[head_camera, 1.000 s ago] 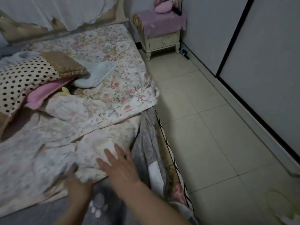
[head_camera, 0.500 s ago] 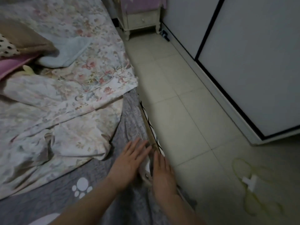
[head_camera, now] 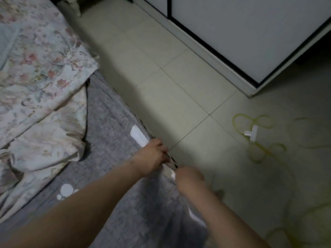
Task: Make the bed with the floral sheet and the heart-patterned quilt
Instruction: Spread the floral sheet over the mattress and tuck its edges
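Grey fabric, a grey cover (head_camera: 111, 122) printed with a white paw mark (head_camera: 67, 190) and a white oblong patch (head_camera: 138, 136), lay spread over the near part of the bed (head_camera: 167, 167) and ran right up to the bed's floor-side edge. The floral sheet (head_camera: 39, 83) sat crumpled on top of it toward the far, inner part of the bed, with one loose corner reaching almost to that same edge and a thick fold bunched beside the bare grey area. A pale blue cloth (head_camera: 7, 40) rested on the floral sheet at the frame's border. Both hands worked at the bed's floor-side edge, close together. The left hand (head_camera: 152, 156) had its fingers curled over the hem of the grey cover, gripping it just beside the white patch. The right hand (head_camera: 188, 178) was blurred and looked curled at the same edge, but whether it actually held cloth could not be told. Beige floor tiles (head_camera: 179, 97) with thin grout lines ran alongside the bed. A white wardrobe (head_camera: 241, 33) with dark-trimmed doors stood across the floor, and a looped yellow cord (head_camera: 238, 120) with a white plug (head_camera: 251, 135) lay near its corner. A pale furniture leg (head_camera: 76, 6) showed at the far end of the floor.
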